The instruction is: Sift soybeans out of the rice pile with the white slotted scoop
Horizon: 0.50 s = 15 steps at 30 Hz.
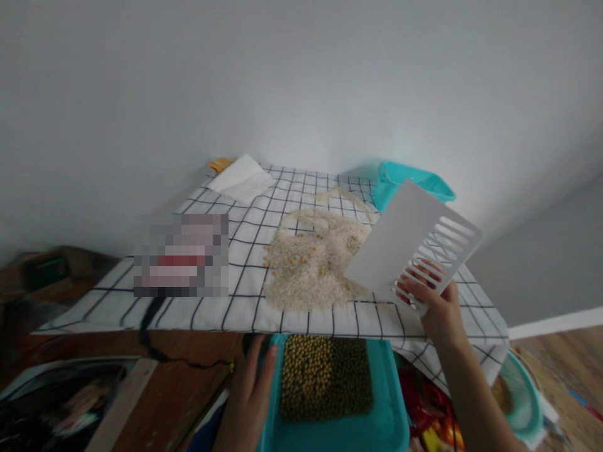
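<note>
My right hand grips a white slotted plastic board by its slotted end, holding it tilted above the right edge of a pile of rice with yellow beans scattered in it. The pile lies on a black-and-white checked cloth. My left hand holds the left rim of a teal tray filled with yellow-green beans, held at the near edge of the cloth, below the pile.
A teal container stands at the back right of the cloth. A folded white paper lies at the back left, a pixelated object at the left. Another teal dish sits low at the right. Brown wooden surface lies near left.
</note>
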Each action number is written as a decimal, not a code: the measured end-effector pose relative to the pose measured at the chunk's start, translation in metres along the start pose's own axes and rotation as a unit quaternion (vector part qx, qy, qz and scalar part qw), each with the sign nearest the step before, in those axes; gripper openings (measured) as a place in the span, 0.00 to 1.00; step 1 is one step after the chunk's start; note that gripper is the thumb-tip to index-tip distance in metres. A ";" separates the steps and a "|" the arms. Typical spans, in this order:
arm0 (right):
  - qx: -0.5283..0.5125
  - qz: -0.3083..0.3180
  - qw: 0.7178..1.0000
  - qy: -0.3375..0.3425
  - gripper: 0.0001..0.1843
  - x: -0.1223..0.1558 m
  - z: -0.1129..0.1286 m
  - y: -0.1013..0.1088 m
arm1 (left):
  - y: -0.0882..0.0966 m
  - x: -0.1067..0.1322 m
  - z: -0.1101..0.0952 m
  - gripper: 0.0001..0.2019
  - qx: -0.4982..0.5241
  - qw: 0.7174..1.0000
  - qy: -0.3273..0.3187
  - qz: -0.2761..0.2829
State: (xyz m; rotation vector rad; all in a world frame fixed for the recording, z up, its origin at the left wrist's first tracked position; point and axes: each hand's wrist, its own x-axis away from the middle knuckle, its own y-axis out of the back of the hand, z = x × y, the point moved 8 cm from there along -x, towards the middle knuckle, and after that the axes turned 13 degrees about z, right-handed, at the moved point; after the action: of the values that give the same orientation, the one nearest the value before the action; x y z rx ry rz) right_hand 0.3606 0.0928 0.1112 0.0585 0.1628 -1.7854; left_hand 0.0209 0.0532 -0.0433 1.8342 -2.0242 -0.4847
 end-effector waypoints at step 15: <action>-0.019 -0.157 0.987 -0.032 0.25 0.059 -0.013 0.055 | -0.002 0.002 0.001 0.20 -0.046 0.998 -0.036 0.021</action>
State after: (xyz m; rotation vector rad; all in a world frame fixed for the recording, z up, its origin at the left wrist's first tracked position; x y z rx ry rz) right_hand 0.4009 0.0261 0.0860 -0.0555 0.1664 -2.0953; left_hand 0.0216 0.0516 -0.0452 1.7388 -2.0476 -0.6304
